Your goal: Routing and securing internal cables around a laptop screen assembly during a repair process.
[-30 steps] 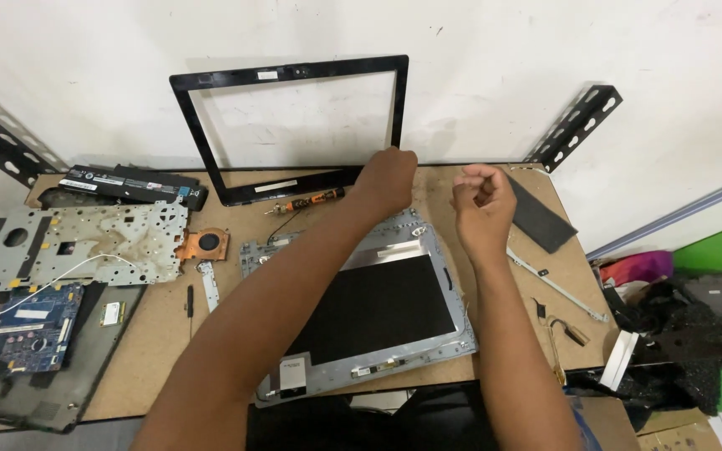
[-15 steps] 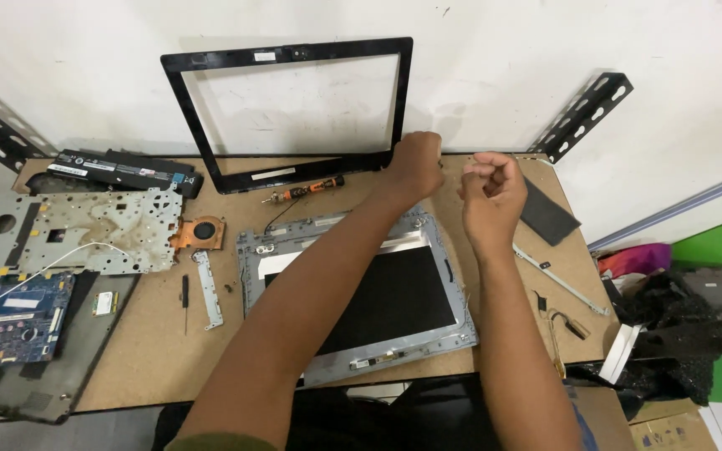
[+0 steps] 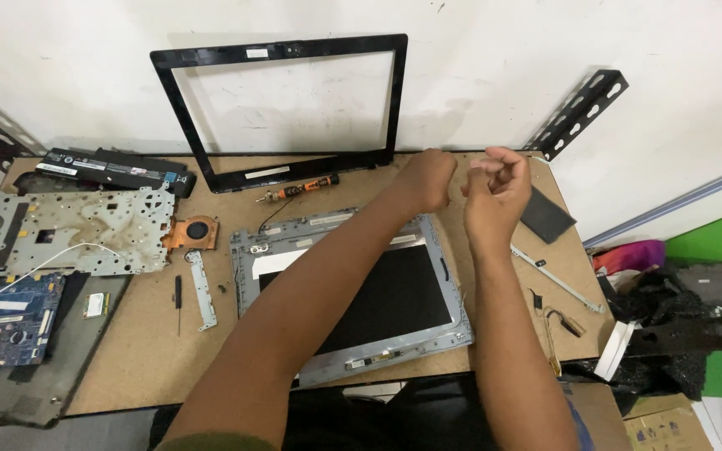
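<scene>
Left hand (image 3: 426, 179) curled into loose fist, above top right corner of laptop lid shell (image 3: 348, 292); cannot tell whether it grips anything. Right hand (image 3: 497, 185) raised just beside it, fingers (image 3: 495, 167) bunched, pinched together; held item, if any, too small to see. Hands near, not clearly touching. Lid shell lies flat mid-bench (image 3: 144, 359), dark panel inside grey frame. Orange-handled screwdriver (image 3: 298, 190) lies behind shell. Black screen bezel (image 3: 394, 100) leans upright against wall. Metal keyboard plate (image 3: 60, 230), copper fan (image 3: 196, 230) at left. Dark pad (image 3: 546, 215), hinge strip (image 3: 557, 280) at right.
</scene>
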